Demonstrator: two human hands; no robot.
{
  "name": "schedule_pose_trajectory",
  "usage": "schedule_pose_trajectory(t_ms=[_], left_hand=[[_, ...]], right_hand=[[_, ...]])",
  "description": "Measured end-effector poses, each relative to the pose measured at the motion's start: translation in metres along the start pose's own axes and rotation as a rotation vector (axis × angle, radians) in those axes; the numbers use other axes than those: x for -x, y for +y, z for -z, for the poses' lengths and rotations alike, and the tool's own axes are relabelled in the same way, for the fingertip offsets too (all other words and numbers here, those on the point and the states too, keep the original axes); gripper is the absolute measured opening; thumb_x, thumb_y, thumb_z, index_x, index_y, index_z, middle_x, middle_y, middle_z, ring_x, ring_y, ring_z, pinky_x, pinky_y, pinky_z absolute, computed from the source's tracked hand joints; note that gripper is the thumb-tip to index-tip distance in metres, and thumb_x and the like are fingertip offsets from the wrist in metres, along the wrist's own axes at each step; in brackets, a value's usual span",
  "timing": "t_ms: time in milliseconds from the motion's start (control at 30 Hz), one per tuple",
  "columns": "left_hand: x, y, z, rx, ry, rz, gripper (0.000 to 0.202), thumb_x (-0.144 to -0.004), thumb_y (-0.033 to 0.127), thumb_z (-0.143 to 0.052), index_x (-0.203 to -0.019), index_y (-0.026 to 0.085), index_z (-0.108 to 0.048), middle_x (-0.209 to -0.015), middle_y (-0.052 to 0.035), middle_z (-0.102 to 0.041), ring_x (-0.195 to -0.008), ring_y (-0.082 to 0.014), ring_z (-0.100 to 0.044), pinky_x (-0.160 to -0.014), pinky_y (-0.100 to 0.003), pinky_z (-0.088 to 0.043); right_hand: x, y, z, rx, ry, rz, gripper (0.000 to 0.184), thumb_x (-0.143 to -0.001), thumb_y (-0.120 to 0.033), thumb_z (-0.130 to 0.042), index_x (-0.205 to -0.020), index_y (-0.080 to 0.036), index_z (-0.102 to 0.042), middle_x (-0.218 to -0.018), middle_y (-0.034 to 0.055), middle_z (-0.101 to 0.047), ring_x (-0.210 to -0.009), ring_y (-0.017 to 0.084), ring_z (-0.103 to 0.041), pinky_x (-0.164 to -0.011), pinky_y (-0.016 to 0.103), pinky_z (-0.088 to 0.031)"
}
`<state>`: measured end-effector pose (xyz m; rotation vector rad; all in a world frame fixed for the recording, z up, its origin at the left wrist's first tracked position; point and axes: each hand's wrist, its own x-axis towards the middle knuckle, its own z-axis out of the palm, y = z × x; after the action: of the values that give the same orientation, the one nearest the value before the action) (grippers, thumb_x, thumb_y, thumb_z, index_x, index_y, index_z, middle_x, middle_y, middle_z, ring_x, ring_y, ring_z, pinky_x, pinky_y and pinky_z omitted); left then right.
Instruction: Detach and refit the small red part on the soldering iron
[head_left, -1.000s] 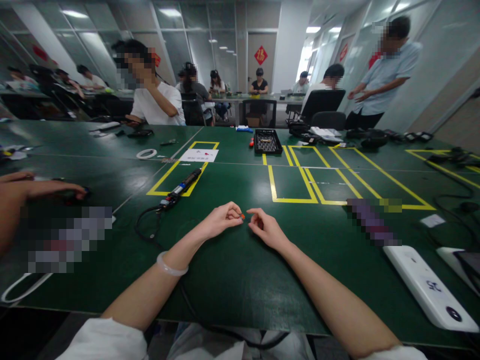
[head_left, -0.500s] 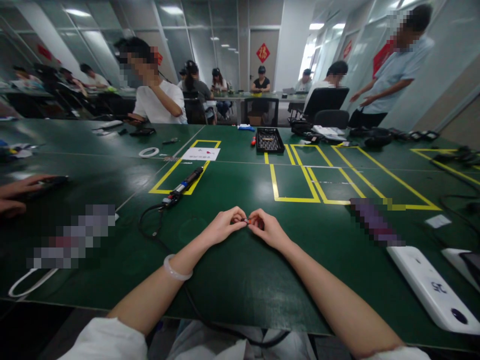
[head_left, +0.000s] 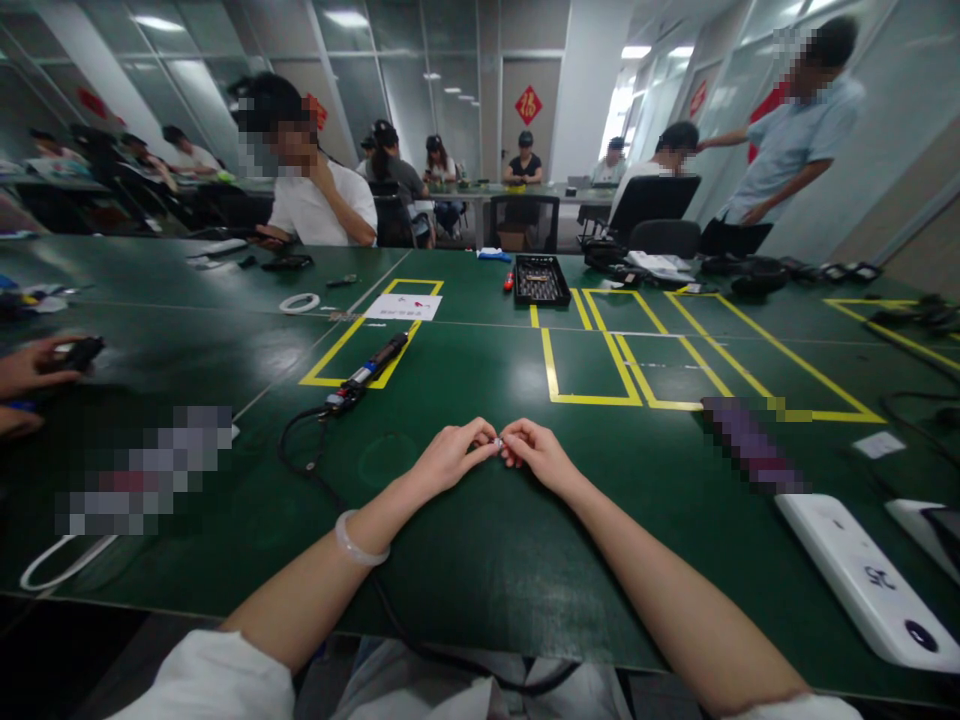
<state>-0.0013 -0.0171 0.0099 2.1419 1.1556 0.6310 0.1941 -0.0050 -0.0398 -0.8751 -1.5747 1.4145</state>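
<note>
Over the green table, my left hand (head_left: 450,457) and my right hand (head_left: 543,457) meet fingertip to fingertip. Both are closed in a pinch around a small silvery and dark piece (head_left: 497,443), too small and too covered by the fingers to name. Beyond them to the left lies a pen-shaped electric screwdriver (head_left: 369,371), its black cable (head_left: 281,440) curving back towards me. Farther off sits a black tray of screwdriver bits (head_left: 559,297), with a small red-handled tool (head_left: 509,283) beside it.
Yellow tape rectangles (head_left: 592,400) mark the table. A white power bank (head_left: 862,575) and a dark blurred device (head_left: 754,445) lie on the right. At left are another blurred device (head_left: 150,470) and another person's hand (head_left: 34,368) holding a black object (head_left: 82,353). A printed sheet (head_left: 403,307) lies ahead.
My fingers have shifted slightly around the small piece; an orange-red spot at the right fingertips no longer shows. The other person's hand at left has lifted and turned its black object.
</note>
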Motion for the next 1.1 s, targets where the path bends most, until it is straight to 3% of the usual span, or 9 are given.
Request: schedule_pose_trajectory(t_ms=[233,333,433,533,600,667,733,867,1100], left_hand=[[-0.003,-0.005,0.008,-0.055,-0.049,-0.016,0.030,-0.093,0.045,-0.044,-0.102,0.022,-0.061,-0.093,-0.0010,-0.070,-0.086,-0.0165,-0.065,-0.076,-0.025,-0.044],[-0.006,-0.024,0.034,-0.238,0.097,0.029,0.035,-0.094,0.046,-0.039,-0.105,0.022,-0.061,-0.104,-0.0040,-0.068,-0.097,-0.0197,-0.062,-0.086,-0.029,-0.044],[0.000,-0.063,0.074,-0.549,0.356,0.190,0.041,-0.092,0.046,-0.042,-0.115,0.017,-0.059,-0.119,-0.0119,-0.062,-0.112,-0.0273,-0.055,-0.098,-0.039,-0.038],[0.017,-0.108,0.115,-0.772,0.549,0.489,0.054,-0.090,0.048,-0.041,-0.129,0.011,-0.050,-0.131,-0.0205,-0.053,-0.117,-0.0354,-0.050,-0.097,-0.046,-0.038],[0.029,-0.133,0.134,-0.773,0.512,0.672,0.064,-0.088,0.055,-0.040,-0.132,0.009,-0.047,-0.131,-0.0240,-0.052,-0.114,-0.0387,-0.052,-0.088,-0.047,-0.043],[0.038,-0.150,0.146,-0.708,0.389,0.744,0.065,-0.086,0.060,-0.042,-0.130,0.012,-0.051,-0.126,-0.0220,-0.058,-0.108,-0.0367,-0.057,-0.080,-0.042,-0.046],[0.042,-0.159,0.151,-0.671,0.297,0.716,0.062,-0.084,0.060,-0.046,-0.127,0.017,-0.055,-0.120,-0.0178,-0.063,-0.103,-0.0331,-0.060,-0.076,-0.036,-0.047],[0.040,-0.160,0.150,-0.700,0.273,0.635,0.061,-0.079,0.056,-0.056,-0.126,0.017,-0.056,-0.117,-0.0150,-0.066,-0.100,-0.0302,-0.063,-0.075,-0.031,-0.046],[0.029,-0.131,0.130,-0.682,0.284,0.602,0.057,-0.078,0.053,-0.058,-0.121,0.016,-0.060,-0.109,-0.0148,-0.068,-0.095,-0.0314,-0.064,-0.074,-0.032,-0.046]], right_hand=[[0.004,-0.002,-0.001,0.115,-0.030,0.060,0.024,-0.084,-0.037,-0.063,-0.095,-0.017,-0.055,-0.080,0.0004,-0.061,-0.064,0.010,-0.057,-0.060,0.023,-0.045],[0.004,-0.002,0.000,0.134,-0.010,0.058,0.023,-0.085,-0.035,-0.062,-0.097,-0.016,-0.055,-0.079,0.0001,-0.060,-0.062,0.010,-0.056,-0.059,0.023,-0.043],[0.004,-0.002,0.000,0.140,-0.009,0.050,0.024,-0.085,-0.035,-0.063,-0.098,-0.016,-0.056,-0.080,0.0003,-0.060,-0.063,0.010,-0.055,-0.059,0.023,-0.043],[0.004,-0.003,0.000,0.152,-0.019,0.045,0.023,-0.085,-0.035,-0.063,-0.097,-0.017,-0.057,-0.081,0.0005,-0.061,-0.065,0.010,-0.055,-0.061,0.023,-0.043],[0.005,-0.004,-0.001,0.158,-0.027,0.043,0.022,-0.085,-0.034,-0.063,-0.097,-0.016,-0.057,-0.081,0.0005,-0.060,-0.065,0.010,-0.054,-0.061,0.022,-0.043],[0.005,-0.006,-0.002,0.160,-0.031,0.043,0.021,-0.085,-0.033,-0.062,-0.097,-0.016,-0.058,-0.081,0.0004,-0.060,-0.065,0.010,-0.053,-0.060,0.022,-0.042],[0.006,-0.009,-0.003,0.168,-0.030,0.047,0.021,-0.085,-0.034,-0.062,-0.097,-0.016,-0.058,-0.080,0.0002,-0.060,-0.065,0.010,-0.052,-0.060,0.022,-0.041],[0.006,-0.012,-0.004,0.244,-0.006,0.073,0.021,-0.083,-0.034,-0.064,-0.095,-0.017,-0.060,-0.074,-0.0018,-0.057,-0.062,0.010,-0.049,-0.059,0.022,-0.040],[0.003,-0.005,-0.004,0.272,0.028,0.049,0.020,-0.082,-0.033,-0.064,-0.092,-0.017,-0.059,-0.067,-0.0038,-0.052,-0.058,0.010,-0.046,-0.055,0.022,-0.037]])
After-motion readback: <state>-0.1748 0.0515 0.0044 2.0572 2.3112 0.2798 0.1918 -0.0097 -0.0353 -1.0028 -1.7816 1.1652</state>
